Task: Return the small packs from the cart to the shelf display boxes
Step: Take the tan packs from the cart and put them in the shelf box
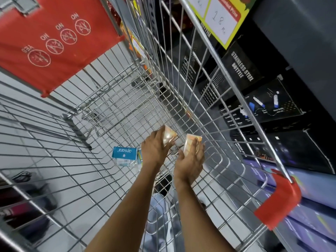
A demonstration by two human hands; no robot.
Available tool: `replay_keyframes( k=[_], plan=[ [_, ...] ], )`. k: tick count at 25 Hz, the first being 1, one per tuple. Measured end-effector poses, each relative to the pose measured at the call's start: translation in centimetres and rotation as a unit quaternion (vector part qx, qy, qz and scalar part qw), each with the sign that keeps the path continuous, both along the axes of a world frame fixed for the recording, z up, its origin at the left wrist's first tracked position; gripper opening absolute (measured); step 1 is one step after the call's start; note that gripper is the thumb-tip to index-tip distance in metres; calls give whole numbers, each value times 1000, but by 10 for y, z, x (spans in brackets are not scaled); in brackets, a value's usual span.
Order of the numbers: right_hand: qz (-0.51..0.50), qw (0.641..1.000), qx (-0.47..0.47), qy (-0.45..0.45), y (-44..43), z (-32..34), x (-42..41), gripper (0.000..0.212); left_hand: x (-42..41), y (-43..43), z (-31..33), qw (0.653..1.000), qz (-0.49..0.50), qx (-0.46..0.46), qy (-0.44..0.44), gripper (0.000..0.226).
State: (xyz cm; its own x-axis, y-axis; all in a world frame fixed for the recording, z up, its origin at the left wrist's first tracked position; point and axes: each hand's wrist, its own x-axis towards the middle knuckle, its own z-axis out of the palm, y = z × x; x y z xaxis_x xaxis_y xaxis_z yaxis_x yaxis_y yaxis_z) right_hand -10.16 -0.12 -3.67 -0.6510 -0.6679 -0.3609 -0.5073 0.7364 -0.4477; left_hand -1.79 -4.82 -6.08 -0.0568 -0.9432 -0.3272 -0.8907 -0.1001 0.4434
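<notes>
While the wire shopping cart (112,113) fills nearly the whole view from above, its mesh floor shows pale floor tiles (23,142) beneath. A red child-seat flap (54,42) printed with white YES and NO pictograms hangs at the cart's far left end, and a red plastic corner guard (278,202) caps the rim at the near right. Beyond the cart's right wall stands a shelf (300,33) stocked with black boxes (241,68) labelled "STAINLESS STEEL BOTTLE", under a yellow-edged price tag (218,17) with handwritten figures.

Two bare forearms reach down into the basket. The left hand (154,148) is closed around a small orange pack (169,136), which sticks out past the fingertips. Just beside it, the right hand (190,159) grips a second orange pack (191,142) with the fingers laid along its face. The two packs are near one another but apart, both held low over the cart's mesh floor.

Left of the left hand, a small blue pack (124,154) marked "apsara" lies flat on the mesh floor, with what looks like clear-wrapped packaging beneath it; its far edge is hidden by the left wrist.
</notes>
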Motion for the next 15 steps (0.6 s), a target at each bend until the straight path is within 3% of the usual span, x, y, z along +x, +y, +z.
replay_keyframes(
  k=[7,15],
  plan=[
    [-24,1000,-18,-2,-5,15,-3,72,-6,0,21,986,147,-44,69,76],
    [60,992,-112,20,-17,98,4,64,0,-8,104,941,286,-121,135,68]
  ],
)
